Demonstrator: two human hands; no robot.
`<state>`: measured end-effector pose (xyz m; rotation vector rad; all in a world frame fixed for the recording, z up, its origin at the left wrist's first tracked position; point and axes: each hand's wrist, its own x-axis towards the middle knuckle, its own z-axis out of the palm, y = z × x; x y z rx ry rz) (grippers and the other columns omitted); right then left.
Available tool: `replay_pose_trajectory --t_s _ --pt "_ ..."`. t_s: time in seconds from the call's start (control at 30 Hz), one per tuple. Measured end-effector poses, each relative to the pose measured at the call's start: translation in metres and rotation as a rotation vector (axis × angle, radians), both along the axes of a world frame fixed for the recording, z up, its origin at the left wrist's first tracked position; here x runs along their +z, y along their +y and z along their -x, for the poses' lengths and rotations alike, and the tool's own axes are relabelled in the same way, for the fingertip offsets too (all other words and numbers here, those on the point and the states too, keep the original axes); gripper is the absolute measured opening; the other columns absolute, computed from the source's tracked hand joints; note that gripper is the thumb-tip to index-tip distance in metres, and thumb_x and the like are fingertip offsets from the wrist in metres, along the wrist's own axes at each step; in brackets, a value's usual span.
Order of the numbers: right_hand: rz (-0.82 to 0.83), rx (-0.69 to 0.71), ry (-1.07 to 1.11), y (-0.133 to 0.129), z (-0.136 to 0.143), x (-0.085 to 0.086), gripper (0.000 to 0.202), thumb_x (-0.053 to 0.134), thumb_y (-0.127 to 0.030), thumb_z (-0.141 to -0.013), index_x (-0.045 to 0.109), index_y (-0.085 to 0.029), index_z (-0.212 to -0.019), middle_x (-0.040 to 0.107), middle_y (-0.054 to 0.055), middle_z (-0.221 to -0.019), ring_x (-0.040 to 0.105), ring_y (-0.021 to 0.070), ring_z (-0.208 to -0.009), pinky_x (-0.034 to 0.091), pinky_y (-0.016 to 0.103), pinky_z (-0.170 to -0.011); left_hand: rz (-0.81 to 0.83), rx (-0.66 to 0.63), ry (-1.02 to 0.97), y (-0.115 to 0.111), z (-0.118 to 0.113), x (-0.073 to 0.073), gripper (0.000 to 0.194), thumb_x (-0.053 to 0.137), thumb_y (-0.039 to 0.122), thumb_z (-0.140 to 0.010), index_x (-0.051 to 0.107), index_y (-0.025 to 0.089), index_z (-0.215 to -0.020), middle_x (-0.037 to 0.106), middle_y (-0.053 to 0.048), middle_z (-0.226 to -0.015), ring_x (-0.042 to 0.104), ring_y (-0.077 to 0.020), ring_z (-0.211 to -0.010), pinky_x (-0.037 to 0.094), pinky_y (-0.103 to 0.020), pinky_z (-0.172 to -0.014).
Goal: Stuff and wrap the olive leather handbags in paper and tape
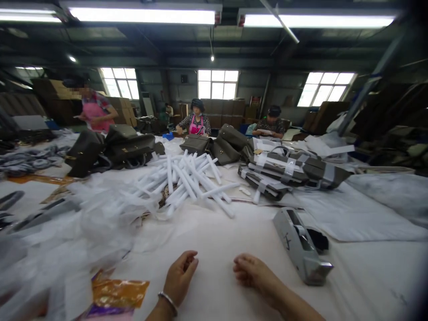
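My left hand (181, 275), with a silver bracelet at the wrist, is over the white tabletop (214, 240) at the bottom centre. Its fingers curl in toward the thumb, and whether anything small is between them is hidden. To its right, apart from it, my right hand (250, 273) has its fingers curled together; what they may hold cannot be made out. A grey tape dispenser (301, 245) stands to the right of my right hand. Beyond both hands lies a pile of white rolled tubes (190, 178).
Clear plastic bags (80, 223) and an orange packet (118, 293) lie at left. Dark bags (127, 149) and wrapped bags (294, 169) are farther back. Across the table are a person in a pink apron (196, 124) and other people.
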<state>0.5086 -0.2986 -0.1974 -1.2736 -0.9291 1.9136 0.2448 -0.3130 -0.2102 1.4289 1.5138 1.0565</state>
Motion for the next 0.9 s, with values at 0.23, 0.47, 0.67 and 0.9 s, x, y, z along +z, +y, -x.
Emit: replay_pose_trajectory --t_s 0.23,0.47,0.67,0.9 --pt "-0.283 -0.012 -0.24 -0.055 -0.023 -0.029 0.044 0.061 -0.061 -0.066 0.057 -0.018 -0.079 0.06 0.002 -0.073 0.054 0.0131 -0.062 0.041 0.025 -0.058 -0.057 -0.033 0.023 -0.003 0.0 0.0 0.035 0.05 0.045 -0.079 0.063 0.017 -0.097 0.062 -0.003 -0.078 0.056 -0.0173 -0.074 0.043 -0.028 -0.071" --pt "-0.707 0.013 -0.714 -0.075 0.0 -0.02 0.036 0.043 -0.053 -0.077 0.06 -0.021 -0.075 0.06 0.003 -0.066 0.055 0.02 -0.066 0.044 0.031 -0.065 -0.043 -0.11 0.012 -0.013 0.006 0.002 0.032 0.055 0.035 -0.073 0.065 0.014 -0.095 0.062 -0.003 -0.08 0.054 -0.0148 -0.07 0.043 -0.027 -0.069" --pt "-0.85 0.006 -0.828 -0.081 0.004 -0.018 0.035 0.041 -0.049 -0.082 0.061 -0.021 -0.075 0.064 0.005 -0.074 0.059 0.0223 -0.075 0.046 0.032 -0.072 -0.022 -0.157 0.003 -0.024 0.007 0.002 0.033 0.056 0.035 -0.07 0.065 0.014 -0.094 0.062 -0.003 -0.081 0.052 -0.0144 -0.069 0.042 -0.028 -0.069" --pt "-0.931 0.037 -0.88 -0.084 -0.002 -0.023 0.032 0.04 -0.042 -0.087 0.063 -0.021 -0.084 0.066 0.006 -0.081 0.062 0.0206 -0.078 0.05 0.029 -0.073 0.094 -0.23 -0.048 -0.01 0.012 0.002 0.034 0.059 0.035 -0.067 0.066 0.015 -0.093 0.064 -0.003 -0.085 0.054 -0.0161 -0.077 0.042 -0.03 -0.075"
